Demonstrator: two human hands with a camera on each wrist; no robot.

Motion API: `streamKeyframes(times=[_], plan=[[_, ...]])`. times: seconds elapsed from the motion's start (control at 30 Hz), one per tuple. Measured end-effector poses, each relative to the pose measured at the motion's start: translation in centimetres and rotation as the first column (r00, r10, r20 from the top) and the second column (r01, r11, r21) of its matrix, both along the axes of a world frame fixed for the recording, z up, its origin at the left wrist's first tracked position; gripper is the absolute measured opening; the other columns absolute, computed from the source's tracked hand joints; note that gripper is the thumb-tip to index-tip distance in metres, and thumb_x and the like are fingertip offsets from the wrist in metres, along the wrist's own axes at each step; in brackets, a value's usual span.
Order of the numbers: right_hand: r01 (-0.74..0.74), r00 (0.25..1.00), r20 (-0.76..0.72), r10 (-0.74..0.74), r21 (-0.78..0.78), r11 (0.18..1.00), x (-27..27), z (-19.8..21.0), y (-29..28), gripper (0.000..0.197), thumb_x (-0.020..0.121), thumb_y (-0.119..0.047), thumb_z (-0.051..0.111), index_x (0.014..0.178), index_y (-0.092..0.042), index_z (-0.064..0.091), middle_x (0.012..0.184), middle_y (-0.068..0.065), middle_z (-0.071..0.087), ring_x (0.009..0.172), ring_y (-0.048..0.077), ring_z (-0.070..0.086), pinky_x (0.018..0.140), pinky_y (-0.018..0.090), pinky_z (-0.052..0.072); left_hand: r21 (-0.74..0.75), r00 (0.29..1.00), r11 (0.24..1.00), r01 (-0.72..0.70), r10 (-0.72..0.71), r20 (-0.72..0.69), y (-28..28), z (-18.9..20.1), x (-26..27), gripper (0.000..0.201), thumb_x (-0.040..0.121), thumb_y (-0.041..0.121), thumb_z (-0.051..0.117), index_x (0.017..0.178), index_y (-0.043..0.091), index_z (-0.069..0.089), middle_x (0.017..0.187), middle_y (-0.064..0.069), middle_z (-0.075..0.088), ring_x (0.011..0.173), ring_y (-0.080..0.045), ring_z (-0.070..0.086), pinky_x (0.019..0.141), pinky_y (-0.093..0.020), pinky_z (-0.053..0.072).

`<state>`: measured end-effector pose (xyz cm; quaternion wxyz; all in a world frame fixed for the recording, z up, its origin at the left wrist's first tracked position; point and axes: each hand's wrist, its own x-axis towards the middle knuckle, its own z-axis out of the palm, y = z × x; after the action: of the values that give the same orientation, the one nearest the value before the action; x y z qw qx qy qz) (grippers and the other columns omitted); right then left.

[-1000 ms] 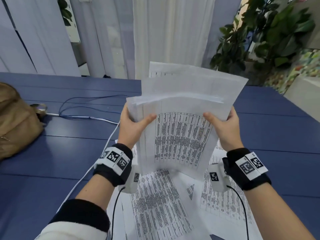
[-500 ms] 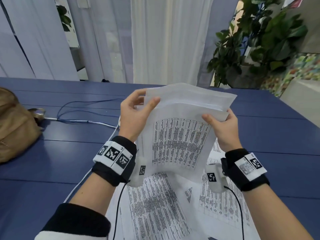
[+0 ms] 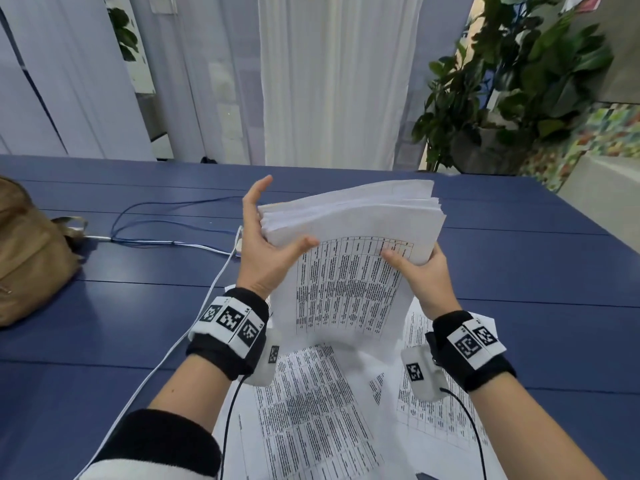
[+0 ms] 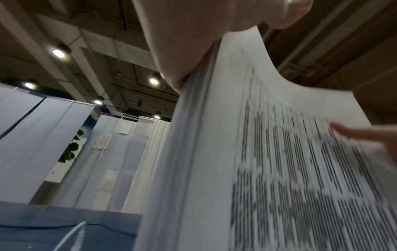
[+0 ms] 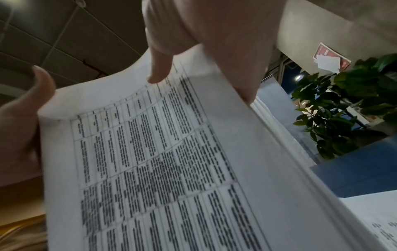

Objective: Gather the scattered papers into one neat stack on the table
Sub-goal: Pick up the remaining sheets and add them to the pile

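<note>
Squaring the bundle in mid-air, loose sheets waiting below

The bundle of papers (image 3: 349, 237) is up off the table (image 3: 519, 271), bowed over at the top; right hand (image 3: 420, 271) has its grip pinched on the right edge, thumb across the printed face, while left hand (image 3: 266, 251) lies flat and spread against the left edge, fingers straight, thumb on the front sheet, patting rather than clutching; best bet here is to tap those left edges flush, then drop the bottom edge to the table to level it; more loose sheets (image 3: 311, 420) lie under the wrists, not yet gathered; a white cable (image 3: 194, 311) trails just beside them, blue cables (image 3: 166, 216) and a tan bag (image 3: 31, 258) sit well off left, plants (image 3: 512, 81) beyond the far right corner
</note>
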<state>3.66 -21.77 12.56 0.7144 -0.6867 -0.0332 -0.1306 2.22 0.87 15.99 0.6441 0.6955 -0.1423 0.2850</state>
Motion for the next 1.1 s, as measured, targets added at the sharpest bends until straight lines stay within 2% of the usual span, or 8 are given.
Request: streamKeyframes(times=[0.07, 0.2, 0.37, 0.47, 0.63, 0.87, 1.0, 1.1], plan=[[-0.029, 0.999, -0.044, 0.028, -0.034, 0.999, 0.0, -0.5, 0.1, 0.049, 0.075, -0.011, 0.073, 0.119, -0.007, 0.052, 0.106, 0.002, 0.068, 0.09, 0.003, 0.068, 0.084, 0.025, 0.055, -0.074, 0.991, 0.995, 0.069, -0.077, -0.11, 0.1, -0.8, 0.0, 0.083, 0.056, 0.024, 0.086, 0.123, 0.038, 0.038, 0.129, -0.003, 0.045, 0.111, -0.023, 0.054, 0.092, -0.029, 0.052], [-0.022, 0.997, -0.073, 0.018, -0.067, 0.997, -0.6, -0.5, 0.3, 0.048, 0.079, -0.013, 0.07, 0.121, -0.007, 0.05, 0.111, 0.002, 0.065, 0.101, 0.015, 0.064, 0.098, 0.045, 0.048, -0.178, 0.984, 0.984, 0.021, -0.052, -0.171, -1.0, -1.3, -0.3, 0.046, 0.074, 0.002, 0.073, 0.101, 0.029, 0.048, 0.101, 0.002, 0.057, 0.086, -0.009, 0.06, 0.066, -0.014, 0.053], [0.066, 0.953, 0.301, -0.045, -0.058, 0.996, -0.7, 4.6, -0.5, 0.058, 0.085, -0.004, 0.064, 0.128, -0.031, 0.035, 0.098, -0.003, 0.056, 0.083, 0.009, 0.059, 0.077, 0.024, 0.052, -0.167, 0.993, 0.986, 0.012, -0.032, -0.113, -0.8, 0.4, 0.0, 0.041, 0.073, 0.009, 0.077, 0.098, 0.029, 0.052, 0.102, 0.0, 0.061, 0.091, -0.013, 0.063, 0.08, -0.03, 0.057], [0.126, 0.909, 0.417, -0.028, -0.208, 0.97, -0.1, 6.7, -0.3, 0.049, 0.09, -0.016, 0.058, 0.124, -0.047, 0.039, 0.096, -0.003, 0.051, 0.081, 0.004, 0.051, 0.078, 0.016, 0.044, -0.09, 0.999, 0.996, 0.0, -0.005, -0.054, -0.6, 1.3, -0.4, 0.053, 0.072, 0.011, 0.078, 0.115, 0.025, 0.049, 0.1, 0.02, 0.066, 0.098, 0.003, 0.061, 0.091, -0.027, 0.052], [0.195, 0.896, 0.443, -0.011, -0.373, 0.907, 0.6, 6.0, -0.2, 0.016, 0.095, -0.017, 0.051, 0.1, -0.023, 0.064, 0.088, -0.006, 0.048, 0.081, -0.009, 0.049, 0.076, 0.006, 0.037, -0.011, 0.997, 0.997, -0.078, 0.078, -0.012, -0.2, 1.3, -0.3, 0.025, 0.076, 0.019, 0.075, 0.097, 0.028, 0.064, 0.094, 0.018, 0.068, 0.094, 0.004, 0.062, 0.089, -0.026, 0.048], [0.17, 0.899, 0.438, -0.005, -0.338, 0.926, -0.1, 5.0, -1.2, 0.019, 0.095, -0.021, 0.049, 0.103, -0.019, 0.066, 0.094, 0.018, 0.058, 0.08, 0.007, 0.049, 0.07, 0.01, 0.037, -0.144, 0.998, 0.989, -0.037, 0.03, -0.051, -0.6, -0.4, -0.1, 0.05, 0.075, 0.007, 0.075, 0.111, 0.029, 0.047, 0.096, 0.015, 0.058, 0.08, -0.009, 0.06, 0.069, -0.021, 0.053], [0.001, 0.957, 0.286, 0.038, -0.134, 0.991, -0.1, 3.5, -2.4, 0.079, 0.065, -0.068, 0.063, 0.13, -0.028, 0.042, 0.106, -0.013, 0.06, 0.083, 0.008, 0.054, 0.077, 0.015, 0.047, -0.239, 0.976, 0.971, -0.02, -0.032, -0.214, -0.9, -2.8, 0.1, 0.049, 0.069, 0.002, 0.077, 0.102, 0.024, 0.048, 0.096, 0.006, 0.059, 0.08, 0.001, 0.063, 0.067, -0.013, 0.053], [-0.102, 0.995, -0.021, 0.1, -0.162, 0.982, 0.4, 0.3, -2.5, 0.076, 0.053, -0.039, 0.085, 0.117, -0.009, 0.056, 0.098, -0.015, 0.068, 0.085, 0.003, 0.065, 0.092, 0.033, 0.053, -0.14, 0.9, 0.988, 0.058, -0.113, -0.42, -0.5, -5.2, 0.4, 0.043, 0.068, 0.006, 0.078, 0.103, 0.019, 0.056, 0.094, 0.008, 0.066, 0.081, 0.003, 0.065, 0.081, -0.022, 0.055]])
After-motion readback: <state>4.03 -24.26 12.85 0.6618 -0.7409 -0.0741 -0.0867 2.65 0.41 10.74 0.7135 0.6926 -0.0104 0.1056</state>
